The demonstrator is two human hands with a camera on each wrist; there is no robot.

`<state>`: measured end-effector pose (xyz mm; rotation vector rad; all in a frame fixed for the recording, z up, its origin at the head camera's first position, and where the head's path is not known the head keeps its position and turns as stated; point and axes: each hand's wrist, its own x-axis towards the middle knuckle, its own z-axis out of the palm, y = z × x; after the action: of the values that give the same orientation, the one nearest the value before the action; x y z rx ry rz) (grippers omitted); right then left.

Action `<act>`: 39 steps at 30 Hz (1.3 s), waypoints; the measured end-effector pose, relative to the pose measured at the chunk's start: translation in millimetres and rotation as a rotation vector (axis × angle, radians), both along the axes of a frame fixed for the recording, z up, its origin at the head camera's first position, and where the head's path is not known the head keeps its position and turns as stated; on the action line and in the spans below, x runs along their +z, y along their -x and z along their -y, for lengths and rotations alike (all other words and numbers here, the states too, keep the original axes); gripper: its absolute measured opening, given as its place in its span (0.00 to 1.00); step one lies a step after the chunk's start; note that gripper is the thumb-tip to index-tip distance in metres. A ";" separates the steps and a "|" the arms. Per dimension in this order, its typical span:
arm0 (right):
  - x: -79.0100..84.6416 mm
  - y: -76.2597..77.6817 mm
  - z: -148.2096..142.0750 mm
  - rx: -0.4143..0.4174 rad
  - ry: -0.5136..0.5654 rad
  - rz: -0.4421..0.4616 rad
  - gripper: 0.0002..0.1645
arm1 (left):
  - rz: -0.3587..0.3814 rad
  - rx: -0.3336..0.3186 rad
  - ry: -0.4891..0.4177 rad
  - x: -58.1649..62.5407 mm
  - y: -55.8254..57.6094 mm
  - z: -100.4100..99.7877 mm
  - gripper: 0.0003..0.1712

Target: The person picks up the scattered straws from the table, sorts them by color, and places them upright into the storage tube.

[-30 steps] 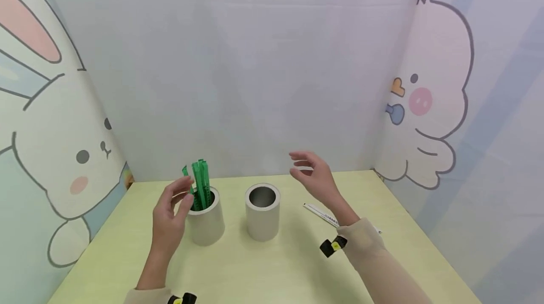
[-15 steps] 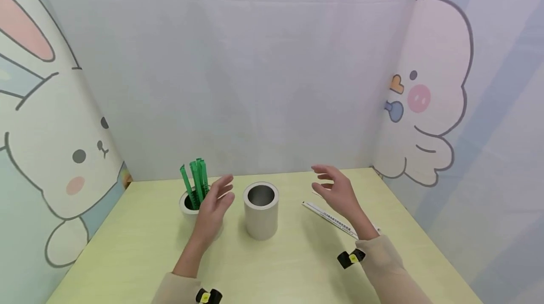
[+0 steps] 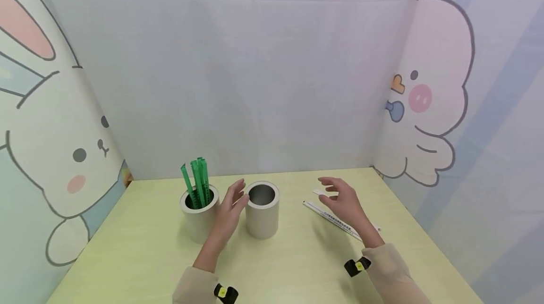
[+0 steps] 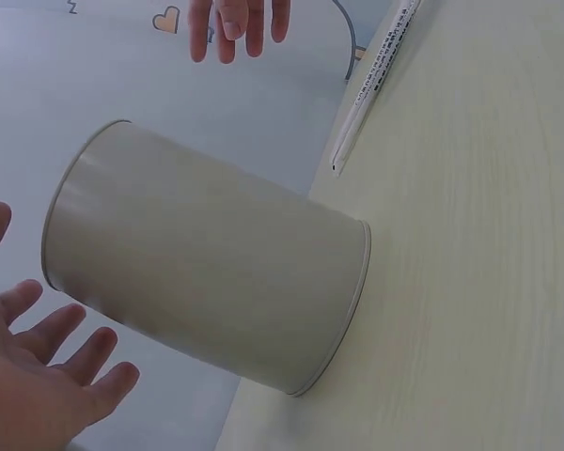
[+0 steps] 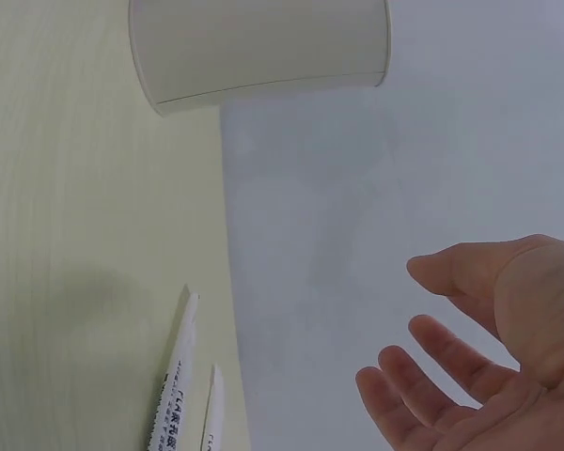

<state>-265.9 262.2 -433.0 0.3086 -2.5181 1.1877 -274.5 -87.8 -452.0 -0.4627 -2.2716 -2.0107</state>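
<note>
My left hand [image 3: 227, 216] is between two off-white cylindrical cups, fingers spread and thumb at the near rim of the right-hand cup [image 3: 262, 223]. In the left wrist view the fingertips [image 4: 92, 352] lie close along that cup's side. The left-hand cup [image 3: 196, 224] holds several slim green wrapped sticks [image 3: 199, 181] standing upright, and my forearm and hand partly cover its right side. Off to the right, my right hand [image 3: 345, 204] hovers with loosely bent fingers and nothing in it. Below it lie printed white paper-wrapped sticks [image 3: 329, 217], partly hidden by the hand and wrist.
Both cups stand upright on a pale yellow-green table [image 3: 280, 275]. A grey-white cloth [image 3: 255, 82] rises behind its back edge. Cartoon-printed cloth walls, with a rabbit [image 3: 55, 167] at left and a chick [image 3: 442, 68] at right, border the sides.
My left hand has moved right, from beside the green sticks, across the left-hand cup, to the right-hand cup's rim. The right hand has shifted right and slightly lower, over the white sticks.
</note>
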 end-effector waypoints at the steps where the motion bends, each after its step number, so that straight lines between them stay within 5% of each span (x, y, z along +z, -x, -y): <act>1: -2.4 -0.1 -0.9 0.002 -0.005 0.002 0.30 | 0.017 0.007 -0.005 -1.5 0.6 -1.0 0.34; 17: -26.7 -6.0 -12.8 -0.034 -0.114 0.060 0.27 | 0.165 0.027 -0.041 -17.7 6.8 -8.0 0.35; 31: -30.9 -13.4 -13.6 -0.084 -0.244 0.151 0.21 | 0.126 -0.078 -0.115 -22.5 4.5 -9.5 0.32; 39: -39.0 -10.4 -13.1 -0.103 -0.325 0.225 0.18 | 0.114 -0.070 -0.101 -25.6 5.1 -7.6 0.32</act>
<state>-255.5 275.3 -472.0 0.1249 -2.8853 0.8113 -279.7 -80.2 -477.6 -0.4369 -2.2317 -2.2282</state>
